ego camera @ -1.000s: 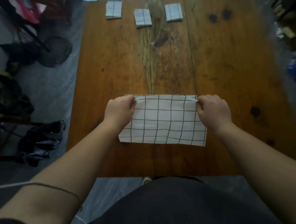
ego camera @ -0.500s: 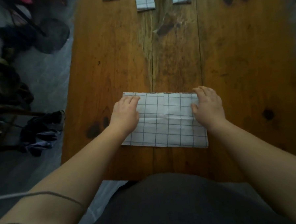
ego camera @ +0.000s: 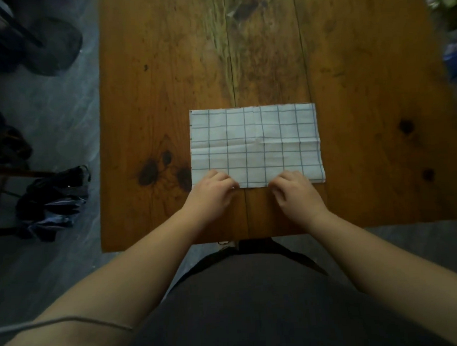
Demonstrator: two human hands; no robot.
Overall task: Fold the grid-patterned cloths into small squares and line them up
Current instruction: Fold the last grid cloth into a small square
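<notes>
A grid-patterned cloth (ego camera: 255, 145) lies flat as 1 wide rectangle near the front of a wooden table (ego camera: 152, 97). The left hand (ego camera: 212, 192) and right hand (ego camera: 294, 190), fingers curled, seem to pinch its near hem; dim light blurs the grip. Likely next: fold that hem away, matching edges.

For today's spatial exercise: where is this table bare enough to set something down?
Free: table beyond the cloth; strips left and right of it. Crowded: its near edge, where left hand and right hand grip.
</notes>
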